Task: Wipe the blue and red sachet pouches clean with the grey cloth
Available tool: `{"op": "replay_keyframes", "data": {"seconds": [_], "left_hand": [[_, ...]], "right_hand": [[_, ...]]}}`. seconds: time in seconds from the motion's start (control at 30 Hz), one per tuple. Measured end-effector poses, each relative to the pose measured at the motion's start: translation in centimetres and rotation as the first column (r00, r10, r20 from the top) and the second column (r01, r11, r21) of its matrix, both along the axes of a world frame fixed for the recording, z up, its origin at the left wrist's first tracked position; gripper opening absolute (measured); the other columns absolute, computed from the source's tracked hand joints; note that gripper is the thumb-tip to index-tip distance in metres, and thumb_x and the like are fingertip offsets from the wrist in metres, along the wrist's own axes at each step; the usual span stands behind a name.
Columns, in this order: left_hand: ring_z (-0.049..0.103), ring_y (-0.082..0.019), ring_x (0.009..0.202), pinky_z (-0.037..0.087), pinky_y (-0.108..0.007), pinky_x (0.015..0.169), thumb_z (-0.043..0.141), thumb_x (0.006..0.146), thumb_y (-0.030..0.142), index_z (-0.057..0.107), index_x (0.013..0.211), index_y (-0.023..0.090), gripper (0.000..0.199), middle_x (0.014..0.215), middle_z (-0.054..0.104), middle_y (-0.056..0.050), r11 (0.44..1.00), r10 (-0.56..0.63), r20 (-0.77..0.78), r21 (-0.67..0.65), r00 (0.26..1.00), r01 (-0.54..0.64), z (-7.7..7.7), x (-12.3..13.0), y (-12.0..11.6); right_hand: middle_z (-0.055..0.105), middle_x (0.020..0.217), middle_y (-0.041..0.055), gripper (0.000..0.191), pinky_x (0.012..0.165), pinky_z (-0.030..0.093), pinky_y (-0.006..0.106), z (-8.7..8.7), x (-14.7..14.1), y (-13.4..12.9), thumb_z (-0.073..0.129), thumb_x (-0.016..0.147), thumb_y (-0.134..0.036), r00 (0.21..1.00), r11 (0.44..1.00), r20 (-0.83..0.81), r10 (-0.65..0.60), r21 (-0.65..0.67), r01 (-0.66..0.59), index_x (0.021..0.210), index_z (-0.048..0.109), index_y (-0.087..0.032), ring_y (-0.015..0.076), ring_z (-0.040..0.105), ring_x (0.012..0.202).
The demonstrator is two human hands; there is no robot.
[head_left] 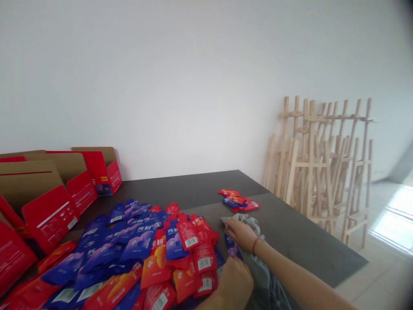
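Note:
A blue-purple spouted pouch [231,247] is between my two hands, just right of the big heap. My left hand [235,280] is closed in a fist on the pouch's near end. My right hand [241,234], with a red cord at the wrist, is bent over the far end of the pouch with its fingers closed on a crumpled grey cloth [254,223]. Those fingers hide the far end of the pouch. More grey-blue fabric [263,275] lies under my right forearm. Red pouches [204,256] and blue pouches [137,241] lie piled to the left.
Open red cardboard boxes [48,215] line the left side. A small group of red and blue pouches [247,205] lies farther back on the dark table [180,189]. Beyond the table's right edge, wooden easels [311,163] lean by the white wall.

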State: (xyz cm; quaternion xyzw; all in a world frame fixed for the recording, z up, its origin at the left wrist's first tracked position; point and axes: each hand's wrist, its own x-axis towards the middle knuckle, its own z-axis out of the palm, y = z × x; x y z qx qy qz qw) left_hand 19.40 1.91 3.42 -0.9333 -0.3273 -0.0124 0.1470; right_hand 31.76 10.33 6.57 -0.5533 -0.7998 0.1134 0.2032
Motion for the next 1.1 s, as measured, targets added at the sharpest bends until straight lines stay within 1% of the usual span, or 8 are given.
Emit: {"op": "replay_keyframes", "data": {"seconds": [0.27,0.47,0.57,0.73,0.8,0.87,1.0,1.1], "left_hand": [[0.069,-0.025,0.074,0.049,-0.033,0.061,0.058,0.087,0.006,0.072,0.098,0.008,0.017,0.082,0.071,-0.014,0.999,-0.051,-0.022,-0.010,0.998,0.051,0.4,-0.8,0.8],[0.070,-0.026,0.078,0.048,-0.032,0.056,0.047,0.091,0.002,0.067,0.105,0.010,0.025,0.090,0.069,-0.014,0.996,-0.006,0.009,-0.092,1.000,0.006,2.4,-0.8,1.0],[0.071,-0.024,0.081,0.048,-0.030,0.059,0.044,0.091,0.001,0.060,0.113,0.013,0.030,0.102,0.069,-0.012,0.974,0.144,0.182,-0.200,0.973,-0.107,3.9,-1.2,1.6],[0.070,-0.017,0.086,0.050,-0.025,0.066,0.040,0.096,0.006,0.050,0.119,0.019,0.028,0.106,0.069,-0.009,0.786,0.496,0.481,-0.602,0.723,-0.138,3.6,-1.5,1.9],[0.071,-0.016,0.079,0.049,-0.024,0.059,0.040,0.097,0.008,0.047,0.126,0.018,0.031,0.113,0.068,-0.011,0.656,0.560,0.436,-0.753,0.704,-0.055,3.4,-1.6,1.3],[0.071,-0.019,0.081,0.052,-0.026,0.063,0.049,0.096,0.014,0.052,0.121,0.016,0.026,0.109,0.069,-0.010,0.609,0.523,0.359,-0.792,0.774,-0.044,3.9,-1.9,0.4],[0.068,-0.031,0.099,0.053,-0.041,0.082,0.057,0.093,0.018,0.063,0.110,0.014,0.018,0.103,0.071,-0.012,0.829,0.343,0.163,-0.515,0.925,-0.217,6.0,-2.3,-1.3],[0.064,-0.029,0.109,0.054,-0.041,0.085,0.045,0.098,0.010,0.063,0.115,0.013,0.025,0.115,0.068,-0.014,0.933,0.154,0.130,-0.345,0.979,-0.101,5.9,-2.2,-1.7]], "right_hand": [[0.068,0.097,0.0020,0.013,0.082,0.050,0.030,-0.5,1.5,-5.7,0.054,0.088,-0.015,0.985,0.986,-0.040,0.166,-0.003,-0.167,0.089,0.062,-0.026,0.0211,0.065,0.092],[0.068,0.103,0.0054,0.016,0.086,0.050,0.035,-1.5,4.1,-3.8,0.049,0.088,-0.019,0.993,0.994,-0.059,-0.104,0.015,0.105,0.095,0.062,-0.024,0.0235,0.066,0.095],[0.069,0.103,0.0088,0.019,0.092,0.049,0.040,-1.5,5.3,-2.2,0.046,0.090,-0.020,0.975,0.979,-0.085,-0.203,0.018,0.205,0.098,0.063,-0.021,0.0262,0.066,0.100],[0.071,0.112,0.0074,0.028,0.099,0.048,0.037,-1.4,5.2,-3.5,0.049,0.091,-0.024,0.974,0.989,-0.172,-0.144,0.016,0.149,0.114,0.063,-0.022,0.0239,0.066,0.108],[0.069,0.115,0.0073,0.033,0.100,0.048,0.038,-1.3,4.7,-4.4,0.048,0.092,-0.024,0.978,0.996,-0.188,-0.087,0.020,0.092,0.122,0.062,-0.023,0.0237,0.065,0.110],[0.069,0.116,0.0073,0.033,0.098,0.049,0.036,-1.3,4.2,-5.0,0.049,0.091,-0.020,0.990,1.000,-0.142,-0.023,0.016,0.026,0.119,0.065,-0.024,0.0236,0.065,0.108],[0.068,0.110,0.0080,0.028,0.086,0.050,0.033,-1.0,4.0,-5.5,0.048,0.092,-0.015,0.999,0.999,0.000,0.052,0.000,-0.052,0.107,0.070,-0.023,0.0230,0.067,0.099],[0.068,0.109,0.0065,0.026,0.085,0.050,0.032,-0.5,3.9,-5.9,0.050,0.092,-0.016,0.996,0.996,0.004,0.084,-0.012,-0.084,0.107,0.070,-0.023,0.0220,0.066,0.098]]}}
